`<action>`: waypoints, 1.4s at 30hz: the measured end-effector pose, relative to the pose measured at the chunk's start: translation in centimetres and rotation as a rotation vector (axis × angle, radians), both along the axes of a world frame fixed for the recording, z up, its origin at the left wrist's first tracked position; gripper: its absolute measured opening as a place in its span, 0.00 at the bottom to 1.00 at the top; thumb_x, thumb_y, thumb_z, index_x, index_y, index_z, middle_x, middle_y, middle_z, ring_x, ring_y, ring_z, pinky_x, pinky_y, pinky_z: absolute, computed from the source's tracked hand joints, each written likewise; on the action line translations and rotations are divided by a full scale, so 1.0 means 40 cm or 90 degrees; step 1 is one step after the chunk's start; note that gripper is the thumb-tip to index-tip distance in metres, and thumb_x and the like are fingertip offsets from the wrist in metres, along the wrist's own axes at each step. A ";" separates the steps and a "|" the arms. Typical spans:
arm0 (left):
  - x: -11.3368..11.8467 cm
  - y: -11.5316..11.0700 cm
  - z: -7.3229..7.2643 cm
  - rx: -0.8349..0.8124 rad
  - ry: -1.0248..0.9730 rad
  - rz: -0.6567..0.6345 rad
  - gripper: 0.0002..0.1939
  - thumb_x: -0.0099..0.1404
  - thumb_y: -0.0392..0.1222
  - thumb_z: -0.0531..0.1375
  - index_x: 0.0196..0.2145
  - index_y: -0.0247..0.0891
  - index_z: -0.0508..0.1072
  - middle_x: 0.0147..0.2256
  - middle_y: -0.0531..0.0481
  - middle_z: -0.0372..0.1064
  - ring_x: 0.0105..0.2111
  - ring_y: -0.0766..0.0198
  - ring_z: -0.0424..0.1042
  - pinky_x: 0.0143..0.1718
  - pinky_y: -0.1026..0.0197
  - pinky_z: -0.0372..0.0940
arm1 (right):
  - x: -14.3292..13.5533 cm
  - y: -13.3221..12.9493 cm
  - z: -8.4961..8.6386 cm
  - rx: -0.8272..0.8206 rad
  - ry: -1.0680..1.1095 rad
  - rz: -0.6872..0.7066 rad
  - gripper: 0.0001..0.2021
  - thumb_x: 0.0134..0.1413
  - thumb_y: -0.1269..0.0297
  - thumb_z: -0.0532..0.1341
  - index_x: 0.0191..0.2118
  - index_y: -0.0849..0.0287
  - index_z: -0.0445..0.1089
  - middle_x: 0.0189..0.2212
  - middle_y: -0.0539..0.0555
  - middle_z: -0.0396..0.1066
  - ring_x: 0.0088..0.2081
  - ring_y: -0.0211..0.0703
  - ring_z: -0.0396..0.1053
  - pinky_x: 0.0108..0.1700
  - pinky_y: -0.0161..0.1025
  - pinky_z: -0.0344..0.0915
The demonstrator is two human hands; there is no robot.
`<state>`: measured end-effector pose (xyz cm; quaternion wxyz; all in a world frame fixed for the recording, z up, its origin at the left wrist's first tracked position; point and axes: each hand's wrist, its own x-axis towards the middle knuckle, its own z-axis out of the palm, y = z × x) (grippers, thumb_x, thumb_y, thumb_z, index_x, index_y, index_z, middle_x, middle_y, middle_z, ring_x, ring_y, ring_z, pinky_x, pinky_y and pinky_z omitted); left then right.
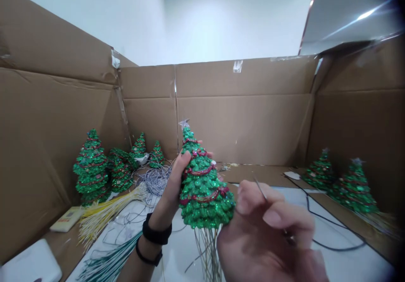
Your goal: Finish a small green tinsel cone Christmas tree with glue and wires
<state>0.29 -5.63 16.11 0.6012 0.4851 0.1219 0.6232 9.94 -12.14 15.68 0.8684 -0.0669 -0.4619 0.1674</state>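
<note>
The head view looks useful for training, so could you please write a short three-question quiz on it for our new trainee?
1. Which hand holds the central green tree?

2. True or false: the central green tree has a red ball at its very top.

3. What is pinched between the fingers of the right hand?
A) A yellow strand
B) A thin metal-looking tool
C) A white box

Key:
1. The left hand.
2. False; a silvery star tops it.
3. B.
</note>
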 end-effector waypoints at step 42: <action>-0.062 -0.064 -0.007 0.298 0.031 -0.026 0.30 0.50 0.61 0.58 0.47 0.43 0.63 0.33 0.47 0.68 0.32 0.52 0.73 0.33 0.50 0.70 | 0.064 -0.011 -0.005 -0.119 -0.237 0.007 0.16 0.61 0.57 0.54 0.24 0.57 0.66 0.21 0.52 0.65 0.25 0.39 0.62 0.25 0.35 0.57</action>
